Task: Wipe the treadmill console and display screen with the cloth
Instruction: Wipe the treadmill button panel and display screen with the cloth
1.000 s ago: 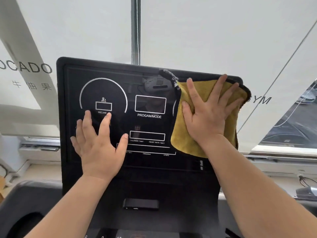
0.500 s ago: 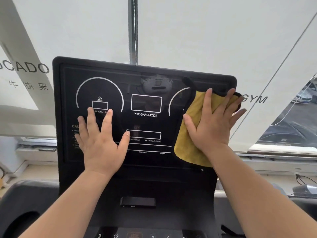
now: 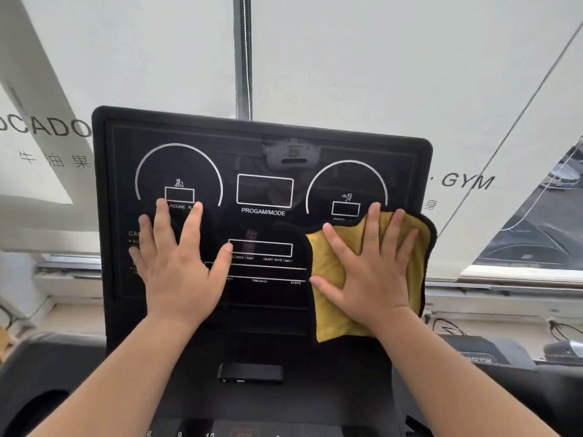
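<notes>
The black treadmill console [image 3: 265, 316] stands upright in front of me, its glossy display screen [image 3: 265, 146] marked with white dials and boxes. A yellow cloth [image 3: 328, 272] with a dark border lies flat on the screen's lower right part. My right hand [image 3: 369, 272] presses on the cloth with fingers spread, covering its middle. My left hand [image 3: 179, 263] rests flat on the screen's lower left, fingers apart, holding nothing.
A small black clip [image 3: 250, 372] sits on the console below the screen. Number keys [image 3: 179, 433] show at the bottom edge. Behind are a white window blind [image 3: 347, 58] with lettering, a metal pole [image 3: 243, 58], a windowsill [image 3: 504, 298] and another machine [image 3: 485, 351] at right.
My right hand has slid the cloth down from the screen's upper right corner to its lower right, uncovering the right dial. My left hand stayed on the lower left.
</notes>
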Action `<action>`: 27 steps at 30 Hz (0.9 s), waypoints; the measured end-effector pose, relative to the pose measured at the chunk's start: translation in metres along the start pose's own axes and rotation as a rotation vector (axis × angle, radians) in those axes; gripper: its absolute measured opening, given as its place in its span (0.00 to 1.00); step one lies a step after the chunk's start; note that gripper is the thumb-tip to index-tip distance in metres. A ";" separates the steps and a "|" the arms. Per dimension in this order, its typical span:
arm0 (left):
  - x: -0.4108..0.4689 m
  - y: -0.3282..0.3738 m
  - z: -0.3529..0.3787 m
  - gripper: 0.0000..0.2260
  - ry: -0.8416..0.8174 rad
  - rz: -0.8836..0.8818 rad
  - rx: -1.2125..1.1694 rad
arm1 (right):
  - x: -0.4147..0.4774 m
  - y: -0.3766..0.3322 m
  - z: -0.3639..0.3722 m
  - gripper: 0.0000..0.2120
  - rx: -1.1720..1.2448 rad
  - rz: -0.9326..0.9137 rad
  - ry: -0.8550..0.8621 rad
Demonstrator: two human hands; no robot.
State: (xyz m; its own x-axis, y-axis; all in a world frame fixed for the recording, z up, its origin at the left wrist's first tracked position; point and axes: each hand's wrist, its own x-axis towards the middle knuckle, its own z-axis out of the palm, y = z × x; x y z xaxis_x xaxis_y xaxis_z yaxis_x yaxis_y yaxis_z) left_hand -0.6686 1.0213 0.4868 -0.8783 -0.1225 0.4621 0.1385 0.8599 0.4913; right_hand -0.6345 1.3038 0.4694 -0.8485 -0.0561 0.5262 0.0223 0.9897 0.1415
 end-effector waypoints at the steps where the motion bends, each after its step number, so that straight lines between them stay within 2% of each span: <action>1: 0.000 -0.001 -0.001 0.33 -0.002 0.004 0.005 | 0.006 0.009 -0.005 0.45 0.010 0.075 0.000; 4: -0.001 -0.004 -0.004 0.33 -0.017 0.013 0.023 | 0.051 0.023 -0.030 0.47 0.086 0.344 0.033; 7: 0.000 -0.008 -0.008 0.33 -0.010 0.035 0.039 | 0.100 0.011 -0.050 0.48 0.118 0.413 0.069; 11: 0.002 -0.015 -0.012 0.34 0.003 0.052 0.059 | 0.122 -0.031 -0.054 0.46 0.091 0.299 0.102; 15: -0.001 -0.018 -0.012 0.33 0.004 0.038 0.044 | 0.092 -0.063 -0.037 0.45 0.044 0.103 0.074; 21: 0.000 -0.021 -0.019 0.35 0.065 -0.029 -0.056 | 0.007 -0.040 0.005 0.45 -0.020 -0.078 0.016; 23: 0.002 -0.029 -0.019 0.35 0.061 -0.064 -0.041 | -0.003 -0.017 0.005 0.46 -0.040 -0.022 0.002; 27: 0.000 -0.049 -0.020 0.38 0.025 -0.170 -0.029 | 0.030 0.000 -0.020 0.48 0.022 0.266 0.010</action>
State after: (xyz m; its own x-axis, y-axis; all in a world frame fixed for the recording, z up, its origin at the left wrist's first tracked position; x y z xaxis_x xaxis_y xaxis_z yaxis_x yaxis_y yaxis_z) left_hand -0.6666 0.9691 0.4772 -0.8788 -0.2773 0.3884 0.0024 0.8113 0.5847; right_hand -0.6496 1.2990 0.5018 -0.8093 0.2056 0.5503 0.2325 0.9724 -0.0213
